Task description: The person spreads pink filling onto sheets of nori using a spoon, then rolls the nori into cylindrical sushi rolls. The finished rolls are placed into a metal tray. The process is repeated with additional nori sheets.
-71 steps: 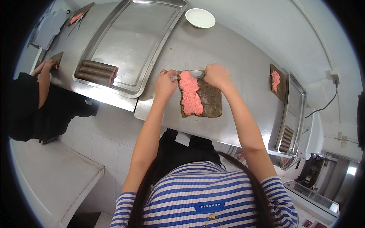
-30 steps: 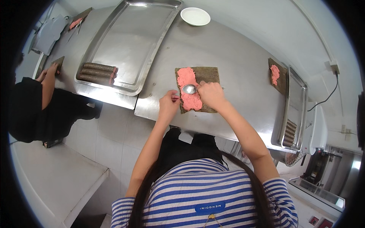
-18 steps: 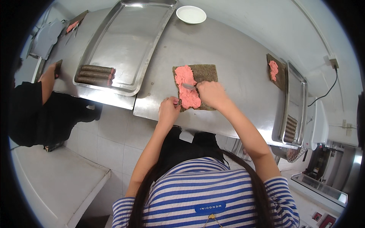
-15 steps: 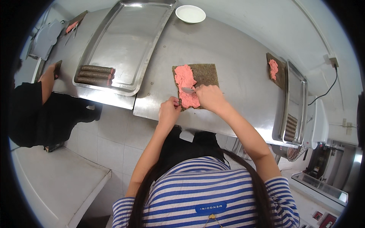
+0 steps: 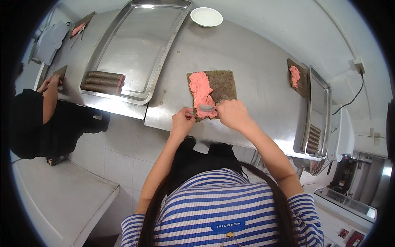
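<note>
A dark green nori sheet (image 5: pixel 224 84) lies flat on the steel table in front of me. Pink minced paste (image 5: pixel 200 88) covers its left part in a long strip. My right hand (image 5: pixel 233 113) is closed round a spoon (image 5: pixel 207 108), whose bowl rests on the near end of the paste. At the sheet's near left edge, my left hand (image 5: pixel 183 120) pinches the nori between thumb and fingers.
A steel tray (image 5: pixel 158 61) with several nori rolls (image 5: pixel 103 82) stands to the left; another tray (image 5: pixel 328 107) with rolls is at right. Beyond lies a white bowl (image 5: pixel 206 17). A second pasted nori sheet (image 5: pixel 303 81) sits by the right tray. Another person (image 5: pixel 49 119) works at far left.
My right hand and the spoon have moved nearer to me along the paste. My left hand stays at the sheet's edge. The other person's hands now meet at their sheet.
</note>
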Available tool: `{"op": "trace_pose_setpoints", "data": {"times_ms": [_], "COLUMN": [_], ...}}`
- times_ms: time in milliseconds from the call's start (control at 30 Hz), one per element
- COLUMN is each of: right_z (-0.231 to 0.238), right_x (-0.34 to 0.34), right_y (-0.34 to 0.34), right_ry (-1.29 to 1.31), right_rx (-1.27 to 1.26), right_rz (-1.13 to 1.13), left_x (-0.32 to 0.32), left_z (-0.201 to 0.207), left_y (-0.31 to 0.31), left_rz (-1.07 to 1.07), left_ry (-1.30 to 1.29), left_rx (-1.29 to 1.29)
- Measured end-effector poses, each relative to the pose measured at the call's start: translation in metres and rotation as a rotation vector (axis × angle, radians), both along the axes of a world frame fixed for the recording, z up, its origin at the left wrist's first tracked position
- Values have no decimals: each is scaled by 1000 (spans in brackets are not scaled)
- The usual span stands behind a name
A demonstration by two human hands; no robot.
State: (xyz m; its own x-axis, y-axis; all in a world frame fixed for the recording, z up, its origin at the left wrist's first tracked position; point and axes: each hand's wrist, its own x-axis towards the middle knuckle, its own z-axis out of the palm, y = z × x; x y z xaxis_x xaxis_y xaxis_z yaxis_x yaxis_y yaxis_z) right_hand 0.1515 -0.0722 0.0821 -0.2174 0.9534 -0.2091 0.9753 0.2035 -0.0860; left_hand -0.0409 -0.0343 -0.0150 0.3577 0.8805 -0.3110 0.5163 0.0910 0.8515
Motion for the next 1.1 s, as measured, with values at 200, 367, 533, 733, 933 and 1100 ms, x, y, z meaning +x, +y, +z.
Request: {"op": "trace_pose_setpoints", "data": {"times_ms": [200,367,533,733,933,1100], "right_z": [-18,-31,-32,-24,-20,-19], "right_x": [-5,-16,-22,-12,3,14], "right_y": [6,-18,-28,-23,-16,-16], "right_ry": [-3,-7,-29,-41,-73,-102], "right_rx": [50,92,97,94,55,3], "right_rz": [1,32,17,89,103,76], "left_x": [1,0,0,2,1,0], "left_z": [3,-4,-2,-2,-2,-5], "left_y": [-3,-6,-6,-4,-1,1], "left_rz": [27,40,20,4,-4,-15], "left_ry": [-61,-75,-73,-65,-51,-49], "left_rx": [-4,9,15,56,76,77]}}
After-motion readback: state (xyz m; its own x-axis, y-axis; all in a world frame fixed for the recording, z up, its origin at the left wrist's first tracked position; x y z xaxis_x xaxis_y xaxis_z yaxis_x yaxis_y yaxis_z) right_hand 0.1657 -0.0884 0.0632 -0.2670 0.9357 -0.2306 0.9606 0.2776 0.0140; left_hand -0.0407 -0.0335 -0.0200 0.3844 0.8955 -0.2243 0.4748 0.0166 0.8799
